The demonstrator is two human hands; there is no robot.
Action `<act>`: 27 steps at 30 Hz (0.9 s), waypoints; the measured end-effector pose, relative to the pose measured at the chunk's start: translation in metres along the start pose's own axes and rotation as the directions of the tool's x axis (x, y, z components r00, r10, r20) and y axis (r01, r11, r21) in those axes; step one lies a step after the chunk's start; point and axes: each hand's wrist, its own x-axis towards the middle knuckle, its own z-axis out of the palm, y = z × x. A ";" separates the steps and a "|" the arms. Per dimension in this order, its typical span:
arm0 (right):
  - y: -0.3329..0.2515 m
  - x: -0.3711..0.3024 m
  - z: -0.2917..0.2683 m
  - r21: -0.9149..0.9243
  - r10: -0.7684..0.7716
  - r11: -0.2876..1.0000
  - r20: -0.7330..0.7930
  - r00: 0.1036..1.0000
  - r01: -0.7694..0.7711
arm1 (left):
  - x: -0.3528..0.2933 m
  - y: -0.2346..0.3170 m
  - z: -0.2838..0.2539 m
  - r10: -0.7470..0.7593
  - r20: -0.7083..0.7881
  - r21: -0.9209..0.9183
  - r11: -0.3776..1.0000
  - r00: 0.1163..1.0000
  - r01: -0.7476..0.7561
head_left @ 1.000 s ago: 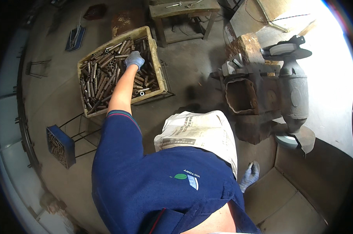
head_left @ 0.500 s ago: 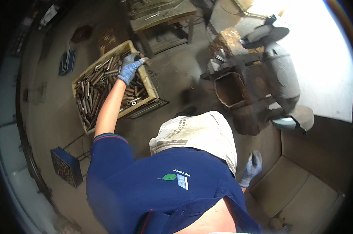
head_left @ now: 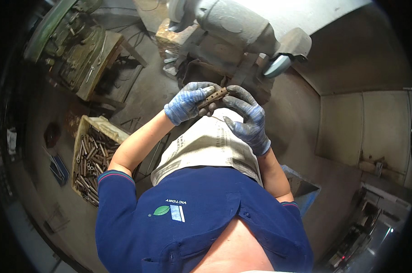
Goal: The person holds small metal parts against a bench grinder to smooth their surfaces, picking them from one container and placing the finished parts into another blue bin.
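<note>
In front of the machine I hold a short brown metal tube [head_left: 213, 96] with a row of small holes along its side. My left hand [head_left: 188, 103] is closed round its left part, with the thumb on top and fingertips beneath. My right hand [head_left: 249, 119] is at the tube's right end, fingers curved and thumb apart. Its upper fingertips reach that end; whether they touch it I cannot tell. Both hands wear blue and grey work gloves, darkened at the fingers. Below them, a pale printed cloth [head_left: 206, 141] covers my lap.
A grey bench grinder [head_left: 235, 25] with a guarded wheel [head_left: 278, 65] stands just ahead. At left is a pale crate [head_left: 106, 125] of similar tubes. Further off stands a worktable [head_left: 106, 59] with a green machine. A blue-edged bin [head_left: 309, 200] sits by my right elbow.
My left hand has come from the crate to the middle and now holds a tube. My right hand has risen from my side to meet it. The view has turned to the right.
</note>
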 end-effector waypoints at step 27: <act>0.061 -0.043 -0.017 0.042 0.277 0.948 -0.596 0.754 -0.315 | 0.110 -0.030 -0.014 0.109 -0.074 0.461 0.885 0.991 -0.063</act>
